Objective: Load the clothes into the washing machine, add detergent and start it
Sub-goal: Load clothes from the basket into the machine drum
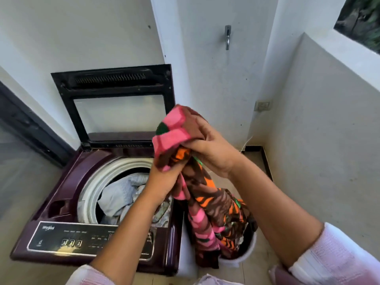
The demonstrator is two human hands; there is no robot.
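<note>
Gripping garment (207, 202) top, both hands (164, 179) (211, 149); hangs vertical.

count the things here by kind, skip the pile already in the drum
washing machine: 1
patterned garment: 1
hands: 2, left hand and right hand, both gripping the garment
laundry basket: 1
tap: 1
wall socket: 1
total: 7

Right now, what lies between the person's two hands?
In the head view, the bunched pink, brown and orange garment: the left hand grips it from below, the right hand from above.
</note>
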